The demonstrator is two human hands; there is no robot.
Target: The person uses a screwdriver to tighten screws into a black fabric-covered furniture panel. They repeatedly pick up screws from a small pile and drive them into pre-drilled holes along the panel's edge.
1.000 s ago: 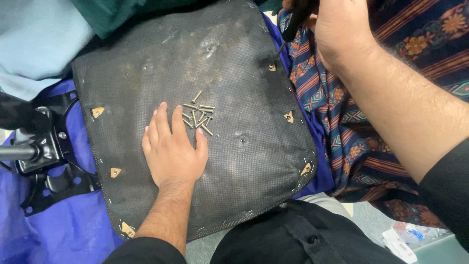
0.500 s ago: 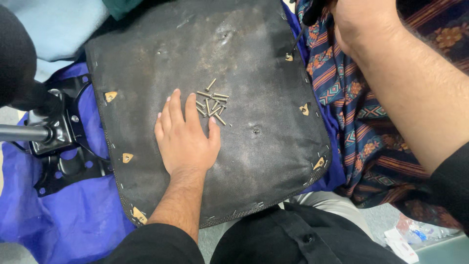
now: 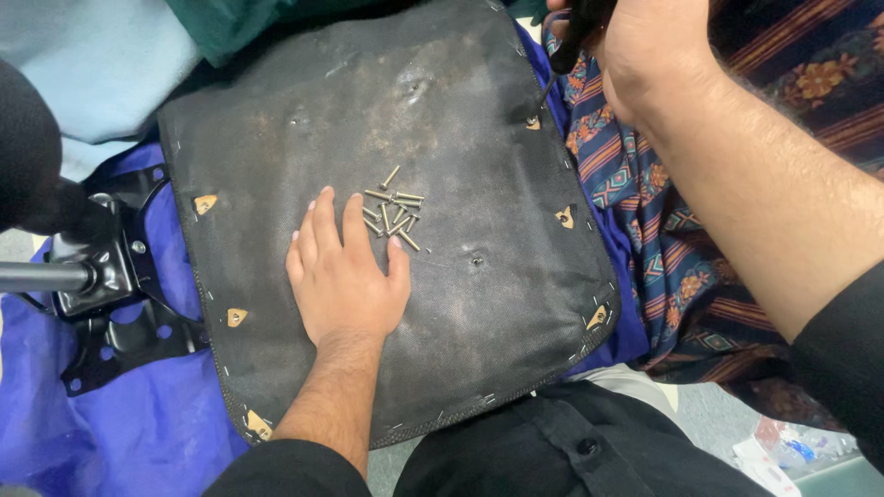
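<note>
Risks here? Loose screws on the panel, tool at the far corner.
1. The loose screws lie unconfined at the left hand fingertips; a nudge may scatter them off the black panel.
2. The right hand holds a screwdriver at a steep angle; the tip might slip off the corner fastener.

The black seat panel point(image 3: 304, 138) is the landmark. Its upper and middle-left surface is bare, so a hand can pass freely there. Near its centre lies a pile of loose screws point(image 3: 391, 212), and the left hand point(image 3: 345, 276) rests flat just below them, touching the nearest ones; this blocks the lower-centre part. At the panel's upper right corner the right hand point(image 3: 645, 51) with a dark tool point(image 3: 575, 37) closes the way. Left of the panel, a black metal bracket point(image 3: 110, 267) stands in the way. The lower right part stays open.
</note>
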